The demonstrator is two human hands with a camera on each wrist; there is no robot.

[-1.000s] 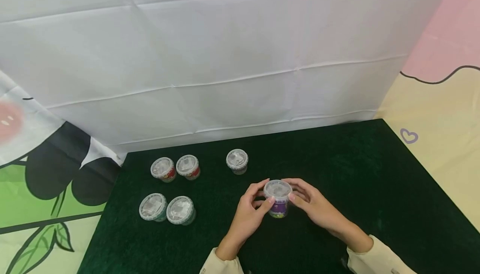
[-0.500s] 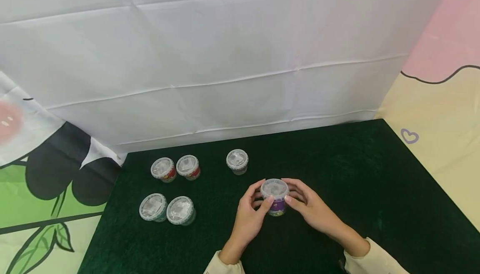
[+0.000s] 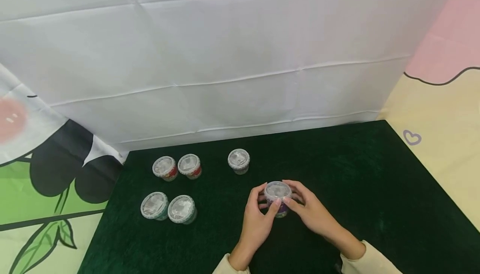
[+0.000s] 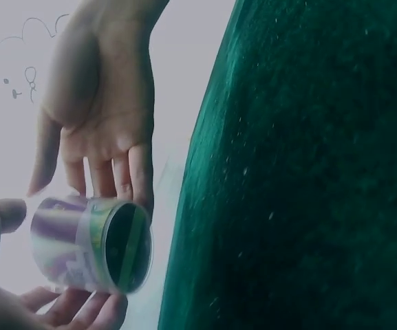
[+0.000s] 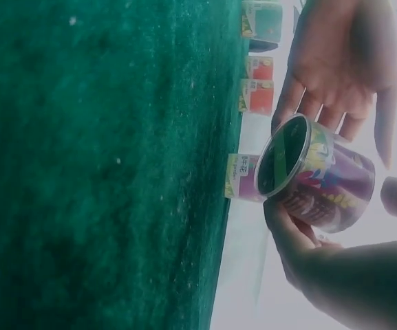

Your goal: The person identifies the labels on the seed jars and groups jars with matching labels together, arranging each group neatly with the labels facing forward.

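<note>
A small clear plastic tub (image 3: 278, 190) with a frosted lid and a purple label is between both hands in the head view, lid up. My left hand (image 3: 258, 224) holds it from the left, fingers curved round the side and thumb at the front. From the right, my right hand (image 3: 316, 213) grips it the same way, so the thumbs lie close together. Both wrist views show the tub's (image 5: 329, 179) round base off the green cloth. Its label (image 5: 339, 182) carries coloured leaf shapes and writing.
On the dark green tabletop (image 3: 356, 174), two red-labelled tubs (image 3: 189, 166) stand at the back left. Two teal tubs (image 3: 182, 209) are in front of them, and a single tub (image 3: 238, 161) stands behind my hands. A white cloth backdrop (image 3: 225, 57) hangs behind the table.
The thumbs have come closer together on the tub's front and cover more of the purple label. The tub stays in nearly the same place, and the head view has shifted slightly.
</note>
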